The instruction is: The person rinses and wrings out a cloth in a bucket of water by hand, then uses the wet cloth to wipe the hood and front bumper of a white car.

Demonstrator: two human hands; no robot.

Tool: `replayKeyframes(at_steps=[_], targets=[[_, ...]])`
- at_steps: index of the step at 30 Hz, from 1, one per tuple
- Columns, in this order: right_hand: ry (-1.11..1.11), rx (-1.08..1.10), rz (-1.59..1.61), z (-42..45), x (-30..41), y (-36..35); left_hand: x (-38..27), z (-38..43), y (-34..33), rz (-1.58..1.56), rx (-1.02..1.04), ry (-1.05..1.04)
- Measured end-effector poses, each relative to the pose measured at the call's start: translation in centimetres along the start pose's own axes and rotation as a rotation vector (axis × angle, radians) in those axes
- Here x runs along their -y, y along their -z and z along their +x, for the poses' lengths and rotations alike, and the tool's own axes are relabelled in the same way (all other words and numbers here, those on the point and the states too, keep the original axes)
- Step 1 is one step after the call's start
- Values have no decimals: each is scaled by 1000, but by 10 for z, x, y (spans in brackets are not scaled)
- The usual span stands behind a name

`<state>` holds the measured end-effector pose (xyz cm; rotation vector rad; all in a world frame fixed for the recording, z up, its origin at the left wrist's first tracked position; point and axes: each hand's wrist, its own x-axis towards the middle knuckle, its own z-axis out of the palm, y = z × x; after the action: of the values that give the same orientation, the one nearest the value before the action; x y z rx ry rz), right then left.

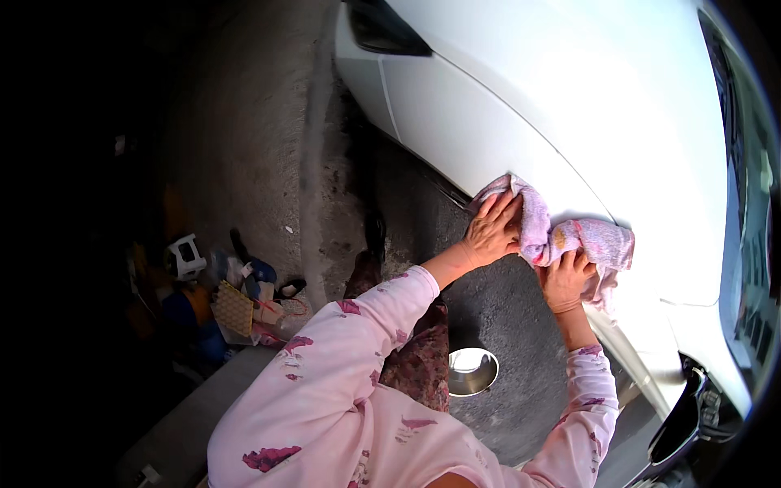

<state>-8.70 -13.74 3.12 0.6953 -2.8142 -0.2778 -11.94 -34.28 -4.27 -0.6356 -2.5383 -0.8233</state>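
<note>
A pink and lilac terry towel [589,235] lies bunched against the front fender [439,116] of a white car. My left hand [495,229] presses on the towel's left part, fingers spread over the folds by the fender's lower edge. Lower and to the right, my right hand [564,282] grips the other end, its fingertips partly hidden in the cloth. A twisted fold joins the two parts. Below my hands, a round metal basin [473,373] stands on the dark ground; bright light reflects in it.
The car's hood [549,67] and headlight [387,27] extend beyond the fender, with the windshield [747,274] at right. A pile of household items, including a white plastic stool [186,257] and a yellow textured piece [233,308], lies at left. A concrete ledge [201,396] runs beside me.
</note>
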Motion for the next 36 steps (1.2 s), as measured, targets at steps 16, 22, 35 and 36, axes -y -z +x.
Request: replayKeyframes(at_steps=[16,22,35,36], targets=[[240,255,-73,125,55,11,58,20,19,-306,-280,457],[409,184,-54,145,60,27,47,-10,-58,-393,-404,749],[465,145,-174,195,113,11,81,18,-60,-1030,-867,1124],[462,147,-178,203,117,10,87,13,-62,-964,-909,1132]])
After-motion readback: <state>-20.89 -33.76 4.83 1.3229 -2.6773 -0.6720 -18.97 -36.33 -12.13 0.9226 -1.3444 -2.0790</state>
